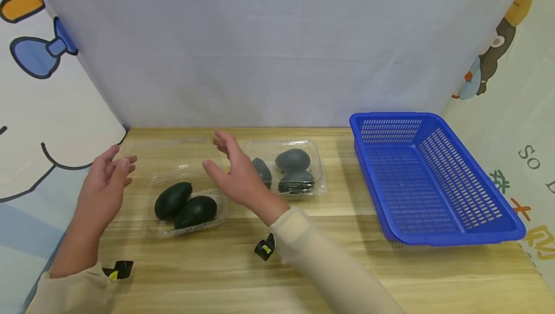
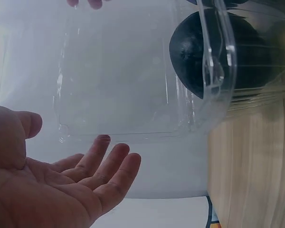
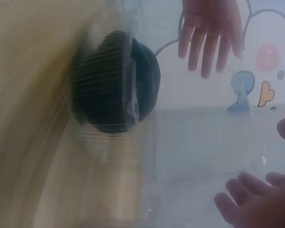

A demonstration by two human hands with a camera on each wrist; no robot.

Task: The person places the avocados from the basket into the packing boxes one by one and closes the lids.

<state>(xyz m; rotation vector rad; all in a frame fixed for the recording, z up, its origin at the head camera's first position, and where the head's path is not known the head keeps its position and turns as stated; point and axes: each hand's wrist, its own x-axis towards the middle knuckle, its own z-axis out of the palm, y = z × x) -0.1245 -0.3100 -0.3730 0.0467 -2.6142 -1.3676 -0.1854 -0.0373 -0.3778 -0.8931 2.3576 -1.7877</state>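
Two dark green avocados [image 1: 173, 202] lie in a clear plastic clamshell box [image 1: 195, 229] at the left of the table. Its clear lid [image 2: 118, 76] stands raised behind them. To the left of the lid is my left hand [image 1: 103, 189], fingers spread and slightly bent, holding nothing. My right hand [image 1: 243, 176] hovers on the lid's other side, palm facing left, thumb apart from the fingers. In the left wrist view, left fingertips [image 2: 103, 138] overlap the lid's edge. Between the two palms the lid shows only as faint reflections in the head view.
A second clear box [image 1: 322, 172] with three avocados [image 1: 293, 160] sits behind my right forearm, its lid down. At the right stands a blue perforated plastic basket [image 1: 377, 198]. A pale cloth wall [image 1: 277, 54] rises at the wooden table's [image 1: 225, 275] back edge.
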